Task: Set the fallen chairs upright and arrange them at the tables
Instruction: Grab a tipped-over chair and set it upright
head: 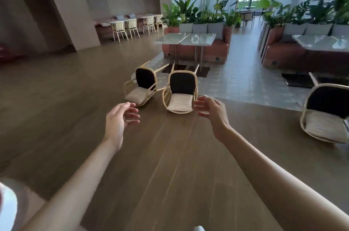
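Observation:
Three wicker chairs lie tipped on their backs on the wooden floor, black seats facing me, cream back cushions low. The left chair [140, 87] and the middle chair [181, 91] lie in front of a glossy pale table [186, 39]. The right chair [327, 112] lies at the frame's right edge, below a second table [321, 41]. My left hand [120, 120] and my right hand [212, 112] reach forward, fingers spread, holding nothing. Both hands are short of the middle chair and touch nothing.
Terracotta bench sofas [213, 49] with grey cushions and planters of green plants [200, 13] stand behind the tables. Upright chairs [124, 29] line a far wall table at the left. A tiled floor patch [241, 83] lies under the tables; wooden floor stretches all around me.

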Motion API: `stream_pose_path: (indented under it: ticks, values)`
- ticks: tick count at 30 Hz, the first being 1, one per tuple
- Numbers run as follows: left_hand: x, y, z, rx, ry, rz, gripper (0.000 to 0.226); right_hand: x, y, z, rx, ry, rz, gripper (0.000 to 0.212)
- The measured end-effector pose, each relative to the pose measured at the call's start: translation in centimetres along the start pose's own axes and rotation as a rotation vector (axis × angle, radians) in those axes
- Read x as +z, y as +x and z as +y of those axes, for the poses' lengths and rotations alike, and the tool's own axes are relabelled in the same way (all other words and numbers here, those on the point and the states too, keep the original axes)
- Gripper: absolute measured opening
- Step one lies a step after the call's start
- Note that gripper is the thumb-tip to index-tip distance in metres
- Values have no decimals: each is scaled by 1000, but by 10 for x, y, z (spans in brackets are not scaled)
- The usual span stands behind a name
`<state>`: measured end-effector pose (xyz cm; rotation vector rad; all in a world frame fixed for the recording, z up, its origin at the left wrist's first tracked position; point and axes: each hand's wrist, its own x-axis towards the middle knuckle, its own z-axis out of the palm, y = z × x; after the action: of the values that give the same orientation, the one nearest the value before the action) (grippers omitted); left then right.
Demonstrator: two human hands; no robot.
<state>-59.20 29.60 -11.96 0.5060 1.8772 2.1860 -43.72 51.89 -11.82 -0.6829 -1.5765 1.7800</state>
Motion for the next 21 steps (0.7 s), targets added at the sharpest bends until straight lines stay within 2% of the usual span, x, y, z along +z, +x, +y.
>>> stream_pose_path:
  ticks: [5, 11, 15, 21]
  values:
    - [8, 123, -47, -82, -37, 130, 25, 35, 153, 46, 102, 52, -29, 25]
    - [3, 280, -62, -113, -43, 298, 24, 111, 325, 56, 181, 47, -91, 22]
    - [-4, 389, -87, -70, -43, 331, 26, 166, 426, 72, 164, 10, -161, 25]
    - [4, 576, -161, -134, -136, 311, 27, 256, 585, 124, 178, 1, -172, 18]
